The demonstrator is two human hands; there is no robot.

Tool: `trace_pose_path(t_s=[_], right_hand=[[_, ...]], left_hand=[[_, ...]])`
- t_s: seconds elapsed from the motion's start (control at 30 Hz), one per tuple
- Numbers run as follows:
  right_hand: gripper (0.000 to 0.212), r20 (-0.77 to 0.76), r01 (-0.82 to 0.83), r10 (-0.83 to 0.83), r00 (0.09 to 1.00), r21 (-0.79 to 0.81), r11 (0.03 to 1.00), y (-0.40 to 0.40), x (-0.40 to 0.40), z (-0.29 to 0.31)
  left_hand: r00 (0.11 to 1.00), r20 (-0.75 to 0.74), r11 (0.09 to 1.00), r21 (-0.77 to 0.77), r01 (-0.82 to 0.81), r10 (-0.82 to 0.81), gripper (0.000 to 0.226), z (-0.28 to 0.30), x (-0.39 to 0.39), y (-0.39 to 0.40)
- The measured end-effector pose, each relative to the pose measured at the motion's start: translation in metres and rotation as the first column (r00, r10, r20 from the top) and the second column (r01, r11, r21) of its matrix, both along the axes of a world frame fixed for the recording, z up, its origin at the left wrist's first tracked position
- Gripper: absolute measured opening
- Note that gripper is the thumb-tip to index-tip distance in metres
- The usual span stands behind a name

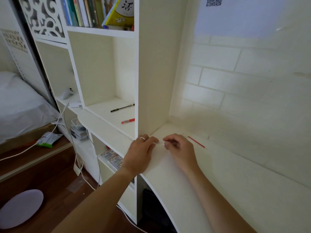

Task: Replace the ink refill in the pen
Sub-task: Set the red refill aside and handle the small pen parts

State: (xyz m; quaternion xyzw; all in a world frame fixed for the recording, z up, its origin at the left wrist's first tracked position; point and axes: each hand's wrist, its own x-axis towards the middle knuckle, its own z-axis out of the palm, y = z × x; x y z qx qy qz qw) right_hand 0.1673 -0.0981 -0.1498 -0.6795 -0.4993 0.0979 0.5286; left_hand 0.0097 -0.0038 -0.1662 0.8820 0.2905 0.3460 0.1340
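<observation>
Both my hands meet at the back left corner of the white desk [235, 190]. My left hand [143, 152], with a ring on one finger, and my right hand [178, 147] pinch a small pale, see-through pen part [161, 143] between their fingertips; most of it is hidden by the fingers. A thin red ink refill [196, 141] lies on the desk just right of my right hand. On the shelf to the left lie a black pen [122, 107] and a red pen [128, 121].
A white bookshelf upright [151, 81] borders the desk on the left, with books [94, 10] high up. A brick-pattern wall [244, 81] closes the back. White cables [67, 132] hang by the shelves, and a round lilac stool [20, 208] stands on the wooden floor.
</observation>
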Motion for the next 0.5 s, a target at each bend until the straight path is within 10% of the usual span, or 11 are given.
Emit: trace_pose_path(t_s=[0.5], right_hand=[[0.018, -0.186, -0.027, 0.039, 0.982, 0.066, 0.997, -0.0067, -0.0063, 0.0003]], left_hand=[[1.0, 0.001, 1.0, 0.013, 0.014, -0.014, 0.02, -0.0001, 0.0026, -0.0014]])
